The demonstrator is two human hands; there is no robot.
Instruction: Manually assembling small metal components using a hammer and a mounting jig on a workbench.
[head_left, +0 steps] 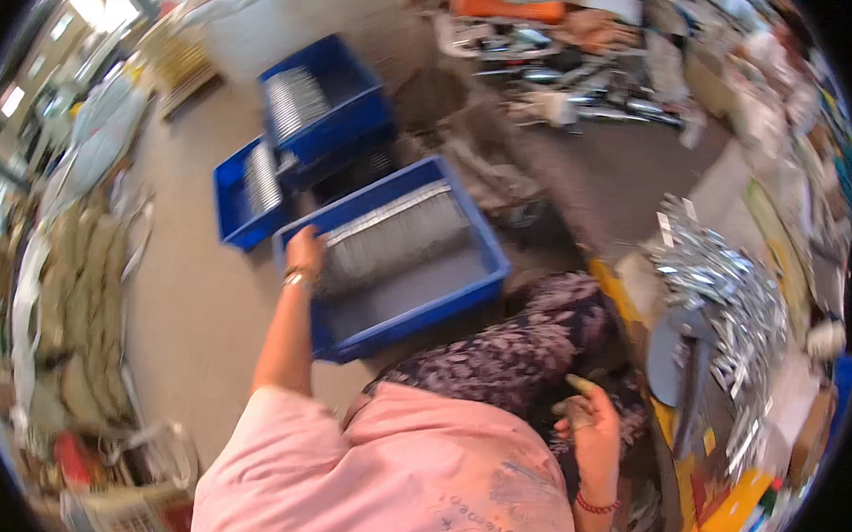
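Note:
My left hand [305, 253] is closed over the left rim of a large blue plastic bin [413, 316], its fingers blurred and partly hidden. Inside that bin, along its far side, stands a long row of thin, silvery metal pieces [399, 227] packed tightly together, right beside my left fingers. My right hand [592, 422] hovers above my lap near the workbench edge. Its fingers are loosely bent and apart, with a yellowish cover on one fingertip, and I see nothing held in them.
Two more blue bins [341, 134] [238, 217] with metal rows stand beyond. On the bench to the right lie a heap of shiny metal parts [722, 284] and a grey-blue round tool with a dark bar [679, 355]. Stuffed sacks [82, 313] line the left; another person's hand [596, 31] is across the bench.

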